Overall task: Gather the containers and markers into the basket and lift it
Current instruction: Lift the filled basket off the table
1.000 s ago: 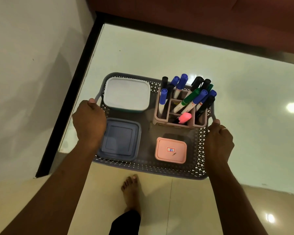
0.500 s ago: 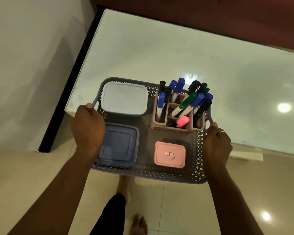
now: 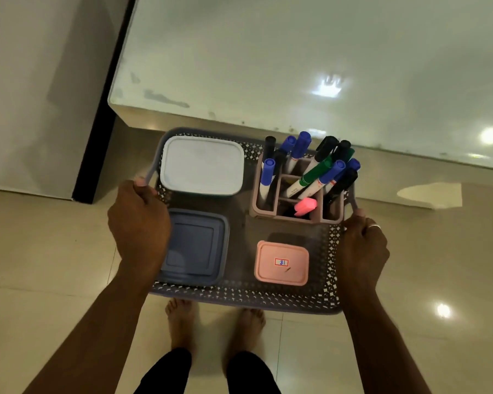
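**Basket up and clear of the table**

We hold the basket (image 3: 239, 297) in mid-frame, above the floor (image 3: 40, 265) and our bare feet, with the table (image 3: 296, 66) filling the upper frame behind it. Our left hand (image 3: 138, 226) is closed over the left handle, fingers (image 3: 143, 184) curled around it; our right hand (image 3: 363, 248) is wrapped the same way on the right handle. Inside sit the white box (image 3: 202, 166) at upper left, the blue box (image 3: 195, 245) below it, the pink box (image 3: 281, 263) at lower right, and the holder (image 3: 271, 207) packed with markers (image 3: 316, 169) at upper right.

By our reading, gathering is finished and the lift is made; only steady carrying is left.

The risks we see:
- The markers stand tall and lean loosely in the holder; a tilt toward the far edge could tip it or spill them.
- The boxes lie loose on the basket bottom and may slide if one hand drops lower.
- The weight looks uneven, heavier on the marker side, which could strain the right grip.
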